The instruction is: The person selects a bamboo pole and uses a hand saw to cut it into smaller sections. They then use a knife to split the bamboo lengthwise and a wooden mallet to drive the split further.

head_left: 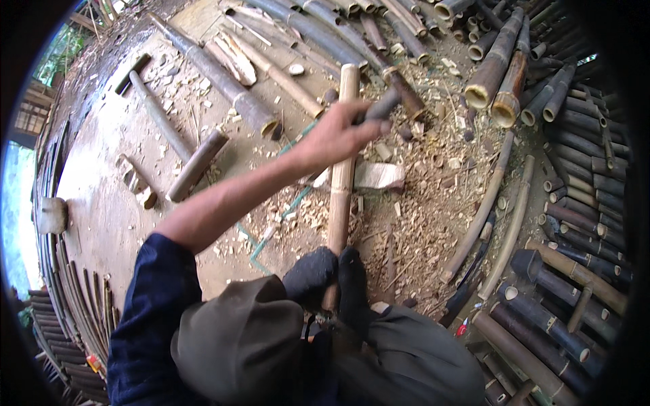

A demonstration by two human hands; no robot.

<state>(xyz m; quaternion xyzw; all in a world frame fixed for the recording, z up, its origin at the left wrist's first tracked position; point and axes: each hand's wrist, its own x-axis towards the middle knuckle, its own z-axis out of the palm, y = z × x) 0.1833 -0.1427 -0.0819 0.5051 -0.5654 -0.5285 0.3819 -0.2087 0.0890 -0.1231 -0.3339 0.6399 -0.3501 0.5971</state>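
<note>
Hands: left hand [337, 141] reaches across from the left, fingers bent round a grey rounded thing [383, 106], too blurred to tell its kind; right hand out of view, state cannot be told.
Pole position: bamboo pole [342, 186] passes below left hand, upper end showing beyond the knuckles, most of the length on the near side; whether hand and pole touch, cannot tell.
Pole look: pale tan, straight, slender, faint ring partway down, browner near the feet.
Feet: dark-covered pair [353, 277], one either side of the pole's near end.
Block: pale wooden piece [380, 176] lies crosswise behind the pole, just beside it.
Ground: wood chips [433, 210] thickly scattered, densest right of the pole.
Left side: T-shaped wooden tool [198, 166], long handle, lying on the floor.
Far side: dark bamboo lengths [227, 84].
Right side: stacked bamboo [575, 230], many cut ends showing.
</note>
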